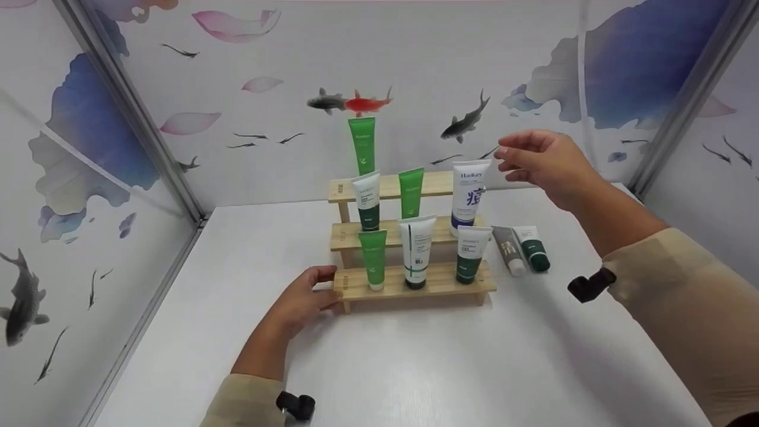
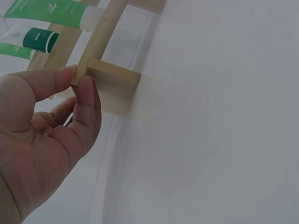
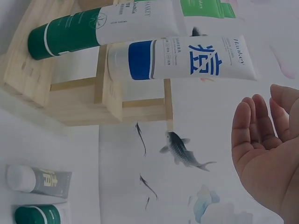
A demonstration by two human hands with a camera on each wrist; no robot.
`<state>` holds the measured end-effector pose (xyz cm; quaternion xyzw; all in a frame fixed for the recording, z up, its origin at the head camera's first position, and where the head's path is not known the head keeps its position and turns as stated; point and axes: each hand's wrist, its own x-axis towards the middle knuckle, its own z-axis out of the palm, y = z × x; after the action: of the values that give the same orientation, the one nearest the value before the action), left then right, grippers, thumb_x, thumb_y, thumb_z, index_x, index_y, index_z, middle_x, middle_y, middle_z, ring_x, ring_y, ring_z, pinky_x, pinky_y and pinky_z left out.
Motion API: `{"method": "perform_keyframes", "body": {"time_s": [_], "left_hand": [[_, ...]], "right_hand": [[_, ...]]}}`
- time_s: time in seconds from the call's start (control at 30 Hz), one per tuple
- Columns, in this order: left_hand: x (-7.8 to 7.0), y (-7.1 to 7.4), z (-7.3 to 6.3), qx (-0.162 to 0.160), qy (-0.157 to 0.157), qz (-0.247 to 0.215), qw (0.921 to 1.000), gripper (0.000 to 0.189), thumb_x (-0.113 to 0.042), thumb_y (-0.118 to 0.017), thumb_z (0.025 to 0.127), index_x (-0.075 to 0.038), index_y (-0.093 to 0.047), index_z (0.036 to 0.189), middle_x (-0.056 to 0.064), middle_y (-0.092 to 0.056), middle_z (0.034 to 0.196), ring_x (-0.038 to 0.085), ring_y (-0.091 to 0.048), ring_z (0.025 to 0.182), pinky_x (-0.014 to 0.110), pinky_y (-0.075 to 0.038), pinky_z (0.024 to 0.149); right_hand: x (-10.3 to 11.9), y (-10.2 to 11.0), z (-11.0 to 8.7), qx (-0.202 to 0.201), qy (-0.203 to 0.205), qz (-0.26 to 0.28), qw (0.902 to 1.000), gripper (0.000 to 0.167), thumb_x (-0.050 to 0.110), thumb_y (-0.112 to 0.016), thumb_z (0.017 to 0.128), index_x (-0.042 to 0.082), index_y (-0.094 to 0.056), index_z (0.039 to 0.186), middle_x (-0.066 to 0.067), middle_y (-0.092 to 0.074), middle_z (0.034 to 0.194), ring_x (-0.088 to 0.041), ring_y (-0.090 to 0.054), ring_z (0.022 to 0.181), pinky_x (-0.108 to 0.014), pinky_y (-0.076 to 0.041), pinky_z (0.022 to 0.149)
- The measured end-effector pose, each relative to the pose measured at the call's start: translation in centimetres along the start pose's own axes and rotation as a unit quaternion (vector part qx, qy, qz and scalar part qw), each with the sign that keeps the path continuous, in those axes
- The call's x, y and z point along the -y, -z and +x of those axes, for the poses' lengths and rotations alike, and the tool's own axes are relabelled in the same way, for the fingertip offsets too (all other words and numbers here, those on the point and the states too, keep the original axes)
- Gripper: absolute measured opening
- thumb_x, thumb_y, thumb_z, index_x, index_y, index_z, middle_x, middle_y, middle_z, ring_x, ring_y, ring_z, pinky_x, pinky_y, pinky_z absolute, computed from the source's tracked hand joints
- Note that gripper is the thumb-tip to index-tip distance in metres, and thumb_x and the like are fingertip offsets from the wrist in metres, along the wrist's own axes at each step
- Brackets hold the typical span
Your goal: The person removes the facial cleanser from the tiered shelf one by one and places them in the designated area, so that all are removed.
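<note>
A three-tier wooden display stand [image 1: 439, 289] bears several squeeze tubes, standing caps down. My left hand [image 1: 305, 301] pinches the left end of its lowest tier; in the left wrist view the thumb and a finger meet on the wooden board [image 2: 100, 39]. My right hand [image 1: 545, 166] is raised beside the top of a white and blue tube [image 1: 470, 196] on the middle tier, holding nothing. Its fingers are loosely bent in the right wrist view, apart from that tube [image 3: 187, 59]. A white and dark green tube [image 1: 473, 255] stands below it on the lowest tier.
A grey tube [image 1: 509, 250] and another white and green tube [image 1: 533, 248] lie on the white table [image 1: 415, 367] right of the stand. Along the back runs a printed wall panel [image 1: 415, 53] with fish, and side panels flank the table.
</note>
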<state>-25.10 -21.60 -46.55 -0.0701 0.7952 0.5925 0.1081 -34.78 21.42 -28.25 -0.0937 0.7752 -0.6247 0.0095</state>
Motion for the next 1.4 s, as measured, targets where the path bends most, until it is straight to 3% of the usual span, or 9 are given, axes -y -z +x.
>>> {"method": "perform_keyframes", "body": {"time_s": [0.57, 0.9, 1.13, 1.4], "left_hand": [[0.2, 0.1, -0.1, 0.004, -0.007, -0.013, 0.9999, 0.062, -0.005, -0.072, 0.096, -0.009, -0.052, 0.154, 0.013, -0.052, 0.158, 0.025, -0.066, 0.125, 0.033, -0.06, 0.097], [-0.2, 0.1, -0.1, -0.001, 0.002, 0.007, 1.0, 0.061, -0.008, -0.072, 0.096, -0.013, -0.053, 0.154, 0.009, -0.053, 0.158, 0.023, -0.066, 0.127, 0.038, -0.058, 0.104], [-0.1, 0.0, -0.1, 0.002, -0.003, 0.005, 1.0, 0.06, -0.009, -0.072, 0.096, -0.014, -0.054, 0.153, 0.009, -0.054, 0.158, 0.023, -0.068, 0.125, 0.036, -0.06, 0.1], [-0.1, 0.1, -0.1, 0.0, -0.005, 0.009, 0.9999, 0.058, -0.008, -0.07, 0.097, -0.014, -0.055, 0.153, 0.009, -0.053, 0.158, 0.024, -0.067, 0.126, 0.035, -0.06, 0.099]], "right_hand": [[4.7, -4.2, 3.5, 0.013, 0.027, -0.012, 0.9995, 0.031, 0.028, -0.078, 0.099, 0.015, -0.072, 0.126, 0.002, -0.074, 0.116, -0.016, -0.071, 0.1, -0.022, -0.061, 0.082], [7.0, -6.9, 5.0, 0.036, 0.027, -0.006, 0.999, 0.032, 0.027, -0.077, 0.1, 0.015, -0.071, 0.129, -0.001, -0.073, 0.117, -0.02, -0.069, 0.102, -0.023, -0.06, 0.088], [8.1, -9.4, 5.9, 0.043, 0.005, -0.031, 0.9986, 0.035, 0.034, -0.075, 0.101, 0.022, -0.07, 0.133, 0.0, -0.071, 0.128, -0.02, -0.068, 0.116, -0.031, -0.058, 0.101], [8.9, -11.5, 7.1, 0.052, -0.004, -0.014, 0.9985, 0.032, 0.031, -0.075, 0.101, 0.022, -0.07, 0.132, -0.002, -0.07, 0.132, -0.022, -0.067, 0.118, -0.035, -0.056, 0.107]]}}
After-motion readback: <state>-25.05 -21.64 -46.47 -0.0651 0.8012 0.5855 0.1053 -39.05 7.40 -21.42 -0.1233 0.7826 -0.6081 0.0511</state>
